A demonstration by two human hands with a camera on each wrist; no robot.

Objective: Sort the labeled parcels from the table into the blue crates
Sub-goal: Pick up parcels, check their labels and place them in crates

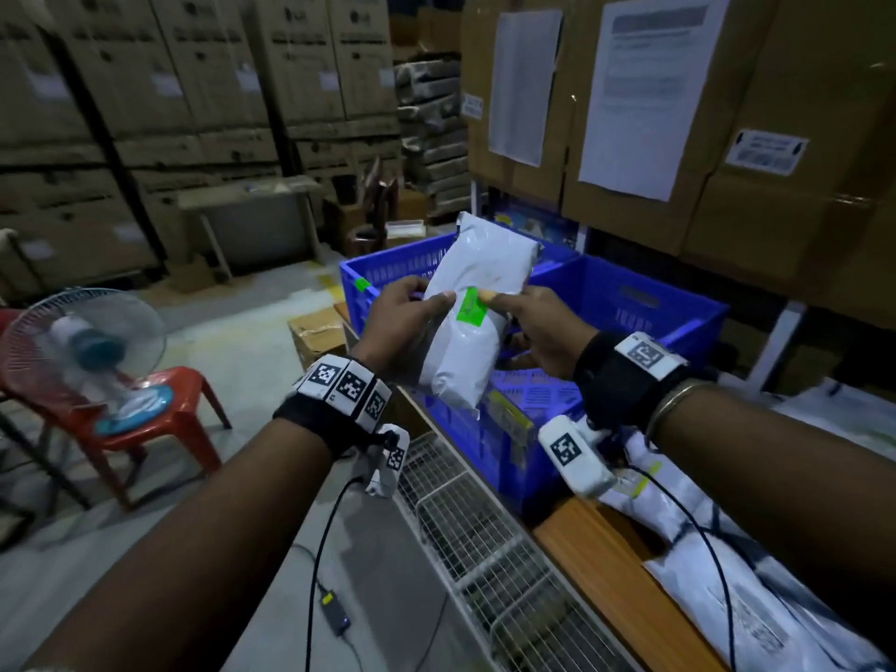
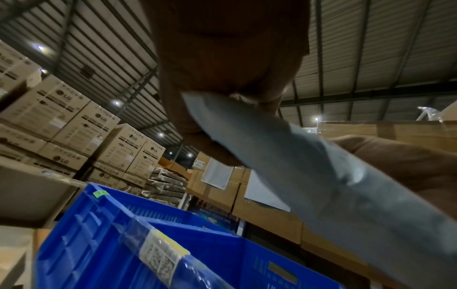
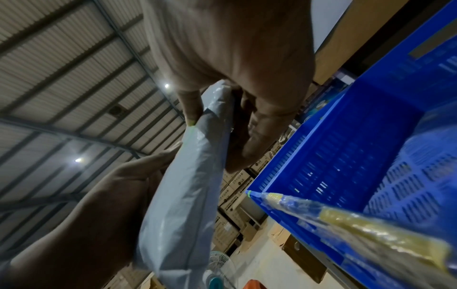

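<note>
Both hands on one grey parcel, held up over the blue crates: my left hand grips its left edge, my right hand its right edge, thumbs either side of the green label. More parcels lie at the table's right edge

A pale grey parcel carries a bright green label. The crates are vivid blue with slotted walls; one rim bears a small green tag, another a yellow-edged sticker. Black wrist straps hold white blocks printed with black square codes. The chair is red, the fan's base teal, the cartons brown, the desk orange-brown wood.
</note>
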